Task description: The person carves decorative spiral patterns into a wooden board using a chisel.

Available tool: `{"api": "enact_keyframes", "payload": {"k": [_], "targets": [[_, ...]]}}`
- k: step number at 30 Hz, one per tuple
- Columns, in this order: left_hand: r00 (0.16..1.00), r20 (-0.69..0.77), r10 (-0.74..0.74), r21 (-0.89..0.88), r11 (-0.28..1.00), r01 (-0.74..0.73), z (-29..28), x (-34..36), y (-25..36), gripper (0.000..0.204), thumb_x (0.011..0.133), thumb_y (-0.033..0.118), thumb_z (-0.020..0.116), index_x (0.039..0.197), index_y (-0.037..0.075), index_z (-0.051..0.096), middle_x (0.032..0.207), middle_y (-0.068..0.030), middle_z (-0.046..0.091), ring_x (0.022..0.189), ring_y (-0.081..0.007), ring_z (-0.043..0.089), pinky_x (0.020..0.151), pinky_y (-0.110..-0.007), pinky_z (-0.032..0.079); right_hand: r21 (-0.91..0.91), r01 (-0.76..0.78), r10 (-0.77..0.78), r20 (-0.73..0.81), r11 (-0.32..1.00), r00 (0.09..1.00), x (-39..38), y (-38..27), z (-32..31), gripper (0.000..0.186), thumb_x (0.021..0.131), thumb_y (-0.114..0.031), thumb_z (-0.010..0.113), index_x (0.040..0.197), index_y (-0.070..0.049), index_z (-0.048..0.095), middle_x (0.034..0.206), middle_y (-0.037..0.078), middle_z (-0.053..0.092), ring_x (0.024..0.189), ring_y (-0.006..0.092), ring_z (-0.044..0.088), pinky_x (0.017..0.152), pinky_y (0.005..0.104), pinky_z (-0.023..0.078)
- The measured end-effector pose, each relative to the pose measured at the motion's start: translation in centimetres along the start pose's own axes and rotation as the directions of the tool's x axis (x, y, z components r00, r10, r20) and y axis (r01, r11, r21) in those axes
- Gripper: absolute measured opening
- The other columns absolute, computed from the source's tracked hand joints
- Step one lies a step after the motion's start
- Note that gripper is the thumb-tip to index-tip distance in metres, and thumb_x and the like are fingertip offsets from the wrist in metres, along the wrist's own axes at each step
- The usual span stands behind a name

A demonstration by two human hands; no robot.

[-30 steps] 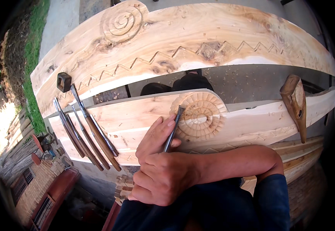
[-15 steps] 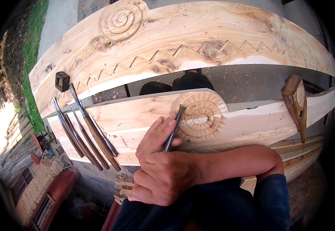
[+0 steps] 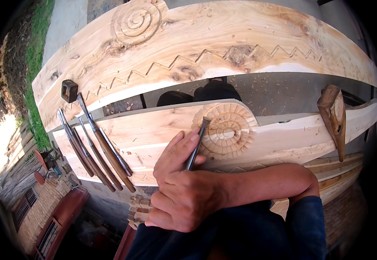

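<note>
While both hands point(image 3: 184, 190) are still gripping the slim dark metal chisel point(image 3: 195, 145), its tip is staying on the round carved rosette point(image 3: 227, 130) of the pale wooden plank point(image 3: 145, 138), barely shifting.

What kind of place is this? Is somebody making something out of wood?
It looks like an outdoor woodcarving spot. Both hands work a chisel on a carved rosette in a pale plank, spare chisels lie alongside, and grass grows nearby.

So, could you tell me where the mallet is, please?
In the head view, the mallet lies at the right on the near plank, right of the carved rosette.
</note>
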State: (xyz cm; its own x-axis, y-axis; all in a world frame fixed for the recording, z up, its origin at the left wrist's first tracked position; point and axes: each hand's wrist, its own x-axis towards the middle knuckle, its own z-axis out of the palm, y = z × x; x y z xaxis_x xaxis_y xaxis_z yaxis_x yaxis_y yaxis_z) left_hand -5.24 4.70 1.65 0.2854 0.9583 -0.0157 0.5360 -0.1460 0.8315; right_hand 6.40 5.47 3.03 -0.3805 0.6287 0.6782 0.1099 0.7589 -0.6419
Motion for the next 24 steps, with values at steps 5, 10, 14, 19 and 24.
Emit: {"api": "enact_keyframes", "payload": {"k": [5, 10, 14, 19, 24], "targets": [[1.000, -0.019, 0.000, 0.014, 1.000, 0.000, 0.07, -0.02, -0.05, 0.039, 0.095, 0.020, 0.081, 0.128, 0.001, 0.076, 0.120, -0.0191, 0.081, 0.120, -0.0307, 0.077, 0.110, -0.047, 0.057, 0.057, -0.020, 0.022, -0.021, 0.998, 1.000, 0.12, 0.03, 0.25, 0.041, 0.094, -0.029, 0.078, 0.071, -0.007, 0.052, 0.065, 0.001, 0.047, 0.055, 0.0158, 0.055, 0.049, 0.0322, 0.039], [0.999, -0.039, 0.004, 0.015, 1.000, -0.003, 0.32, -0.15, -0.21, 0.039, 0.094, 0.019, 0.082, 0.129, 0.002, 0.076, 0.120, -0.0186, 0.081, 0.119, -0.0304, 0.077, 0.109, -0.047, 0.057, 0.058, -0.022, 0.023, -0.021, 0.998, 1.000, 0.21, 0.08, 0.17, 0.041, 0.093, -0.029, 0.078, 0.072, -0.008, 0.051, 0.065, 0.001, 0.047, 0.055, 0.0162, 0.055, 0.049, 0.0322, 0.040], [0.999, -0.042, -0.005, 0.012, 1.000, 0.006, 0.35, -0.13, 0.07, 0.039, 0.094, 0.017, 0.083, 0.129, 0.002, 0.076, 0.120, -0.0183, 0.081, 0.119, -0.0303, 0.078, 0.109, -0.047, 0.057, 0.062, -0.027, 0.028, -0.021, 0.998, 0.999, 0.16, 0.10, 0.00, 0.042, 0.093, -0.030, 0.078, 0.071, -0.008, 0.050, 0.065, 0.001, 0.047, 0.055, 0.0160, 0.054, 0.049, 0.0320, 0.040], [0.999, -0.049, -0.005, 0.011, 1.000, 0.006, 0.31, -0.08, 0.19, 0.039, 0.094, 0.017, 0.083, 0.129, 0.002, 0.076, 0.119, -0.0184, 0.081, 0.118, -0.0305, 0.078, 0.109, -0.047, 0.057, 0.058, -0.013, 0.014, -0.009, 0.998, 1.000, 0.22, 0.11, 0.02, 0.043, 0.094, -0.030, 0.078, 0.071, -0.008, 0.050, 0.065, 0.001, 0.046, 0.055, 0.0158, 0.054, 0.049, 0.0320, 0.039], [0.999, -0.043, -0.005, 0.013, 1.000, 0.006, 0.26, -0.04, 0.11, 0.038, 0.094, 0.018, 0.083, 0.128, 0.002, 0.076, 0.118, -0.0188, 0.081, 0.117, -0.0307, 0.078, 0.109, -0.047, 0.057, 0.063, -0.026, 0.028, -0.034, 0.998, 0.999, 0.28, 0.02, 0.05, 0.043, 0.094, -0.030, 0.079, 0.071, -0.008, 0.050, 0.065, 0.001, 0.046, 0.055, 0.0158, 0.054, 0.049, 0.0319, 0.039]]}}
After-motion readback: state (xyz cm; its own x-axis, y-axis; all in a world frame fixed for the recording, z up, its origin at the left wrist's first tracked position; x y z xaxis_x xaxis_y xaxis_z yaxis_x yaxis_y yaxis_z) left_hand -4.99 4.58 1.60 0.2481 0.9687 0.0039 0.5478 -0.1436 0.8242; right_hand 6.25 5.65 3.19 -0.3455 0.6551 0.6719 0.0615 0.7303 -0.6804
